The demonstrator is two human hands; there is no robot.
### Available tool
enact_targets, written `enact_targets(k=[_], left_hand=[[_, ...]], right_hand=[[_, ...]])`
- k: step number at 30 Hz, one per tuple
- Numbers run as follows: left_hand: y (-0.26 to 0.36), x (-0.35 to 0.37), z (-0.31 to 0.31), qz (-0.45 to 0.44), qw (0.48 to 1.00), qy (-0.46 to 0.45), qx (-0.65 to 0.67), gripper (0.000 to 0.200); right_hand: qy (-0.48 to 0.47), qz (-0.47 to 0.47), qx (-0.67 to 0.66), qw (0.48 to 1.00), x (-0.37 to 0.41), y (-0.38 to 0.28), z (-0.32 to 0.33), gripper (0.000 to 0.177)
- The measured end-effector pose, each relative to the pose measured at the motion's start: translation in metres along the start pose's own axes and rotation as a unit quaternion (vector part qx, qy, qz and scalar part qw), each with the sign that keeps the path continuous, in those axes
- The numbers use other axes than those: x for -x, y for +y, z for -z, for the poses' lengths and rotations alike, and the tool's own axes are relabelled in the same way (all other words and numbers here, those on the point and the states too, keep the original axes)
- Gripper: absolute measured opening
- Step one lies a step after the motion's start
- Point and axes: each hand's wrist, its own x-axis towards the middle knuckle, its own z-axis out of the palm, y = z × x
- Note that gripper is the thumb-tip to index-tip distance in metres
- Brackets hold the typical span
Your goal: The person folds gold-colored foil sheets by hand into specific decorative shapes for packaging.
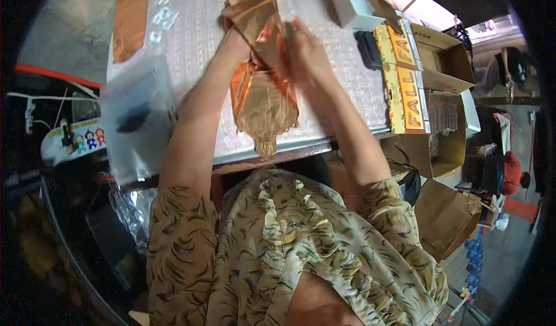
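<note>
A flat, copper-coloured foil balloon [265, 97] lies on the patterned table cover, its narrow tab near the front edge. Its upper part is folded over at a slant and shiny. My left hand [234, 49] is at the left of the fold, with its fingers closed on the foil and partly hidden under it. Beside the right edge of the fold is my right hand [308, 51], smeared by motion; I cannot make out whether its fingers grip the foil.
Another copper foil piece [130, 27] and small clear plastic pieces [164, 17] lie at the back left. Clear plastic bags [139, 117] overlap the left edge. At right are a black object [368, 50], an open white box [353, 6], boxes marked FALL [406, 97] and cardboard boxes [443, 56].
</note>
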Motion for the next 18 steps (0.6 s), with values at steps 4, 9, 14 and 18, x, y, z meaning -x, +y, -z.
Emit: enact_targets(k=[4, 9, 14, 18], left_hand=[[0.015, -0.010, 0.008, 0.005, 0.998, 0.013, -0.057, 0.066], [0.005, -0.008, -0.002, -0.003, 0.993, 0.007, -0.121, 0.056], [0.012, -0.010, -0.001, 0.090, 0.987, -0.084, -0.100, 0.034], [0.024, -0.007, 0.010, 0.036, 0.948, -0.182, -0.258, 0.021]], right_hand=[[-0.068, -0.093, -0.083, 0.990, 0.033, -0.074, 0.024, 0.070], [-0.085, 0.009, 0.119, 0.989, 0.061, -0.089, 0.010, 0.086], [-0.002, 0.030, 0.128, 0.991, 0.058, -0.056, 0.005, 0.057], [-0.012, 0.007, 0.044, 0.999, 0.056, -0.058, 0.010, 0.039]])
